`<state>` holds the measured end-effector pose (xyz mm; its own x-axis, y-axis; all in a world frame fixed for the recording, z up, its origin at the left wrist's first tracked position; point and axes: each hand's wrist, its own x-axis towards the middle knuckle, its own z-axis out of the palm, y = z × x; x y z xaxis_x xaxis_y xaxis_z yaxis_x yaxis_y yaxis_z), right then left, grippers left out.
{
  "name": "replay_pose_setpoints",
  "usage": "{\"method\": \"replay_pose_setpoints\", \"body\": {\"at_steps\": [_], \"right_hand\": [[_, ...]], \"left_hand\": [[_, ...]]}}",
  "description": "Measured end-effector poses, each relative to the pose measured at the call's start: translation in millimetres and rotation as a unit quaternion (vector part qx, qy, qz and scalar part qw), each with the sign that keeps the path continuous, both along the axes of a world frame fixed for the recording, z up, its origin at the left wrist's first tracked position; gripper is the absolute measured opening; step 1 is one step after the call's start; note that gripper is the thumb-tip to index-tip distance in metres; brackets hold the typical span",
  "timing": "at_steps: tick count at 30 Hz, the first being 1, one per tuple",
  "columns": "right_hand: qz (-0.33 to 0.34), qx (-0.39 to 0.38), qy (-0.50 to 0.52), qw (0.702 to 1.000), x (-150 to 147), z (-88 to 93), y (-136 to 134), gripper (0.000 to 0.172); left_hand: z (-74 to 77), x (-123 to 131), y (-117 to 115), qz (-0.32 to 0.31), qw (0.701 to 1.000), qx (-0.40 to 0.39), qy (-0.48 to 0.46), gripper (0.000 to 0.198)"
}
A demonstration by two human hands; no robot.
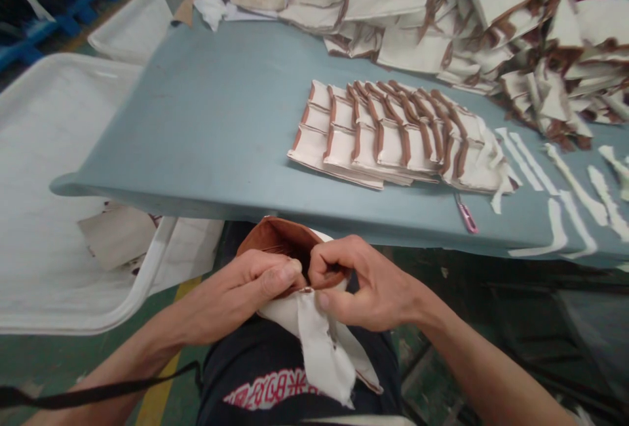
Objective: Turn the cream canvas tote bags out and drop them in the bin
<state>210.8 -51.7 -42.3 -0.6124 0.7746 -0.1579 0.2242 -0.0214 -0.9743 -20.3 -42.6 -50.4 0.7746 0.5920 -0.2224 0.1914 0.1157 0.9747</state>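
Over my lap I hold a sewn fabric pouch (280, 232), white outside and brown inside, its mouth open toward the table. My left hand (246, 295) pinches its near edge, thumb on top. Close beside it my right hand (366, 282) grips the same edge with curled fingers and thumb. Between the two hands a white fabric strip (322, 354) hangs down from the edge over my dark apron (236, 360). The fingertips are partly hidden inside the pouch.
On the blue-grey table (196, 118) lies an overlapping row of white pieces with brown edges (388, 131). A pink-handled tool (466, 215) and loose white strips (555, 229) are to the right. Behind is a large heap of pieces (413, 46). A white bin (49, 216) stands left.
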Motion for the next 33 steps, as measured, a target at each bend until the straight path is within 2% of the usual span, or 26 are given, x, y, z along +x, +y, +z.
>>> {"method": "replay_pose_setpoints", "body": {"at_steps": [4, 12, 19, 24, 33], "right_hand": [[-0.003, 0.102, -0.045, 0.994, 0, 3.5, -5, 0.011], [-0.016, 0.207, -0.054, 0.977, 2, -0.9, -11, 0.011], [-0.008, 0.154, -0.016, 0.988, 11, 1.0, -7, 0.011], [-0.019, 0.139, -0.011, 0.990, 18, 6.4, -9, 0.016], [-0.026, 0.247, 0.003, 0.969, 21, -2.1, -11, 0.021]], "left_hand": [[3.9, 7, 2, -0.052, 0.996, -0.072, -0.004, 0.049], [0.9, 3, -6, -0.071, 0.996, -0.021, 0.053, 0.047], [2.2, 11, -18, 0.008, 0.996, 0.051, 0.078, 0.029], [2.2, 18, -16, 0.045, 0.989, 0.126, 0.060, 0.026], [4.7, 20, -19, 0.056, 0.987, 0.141, 0.048, 0.020]]}}
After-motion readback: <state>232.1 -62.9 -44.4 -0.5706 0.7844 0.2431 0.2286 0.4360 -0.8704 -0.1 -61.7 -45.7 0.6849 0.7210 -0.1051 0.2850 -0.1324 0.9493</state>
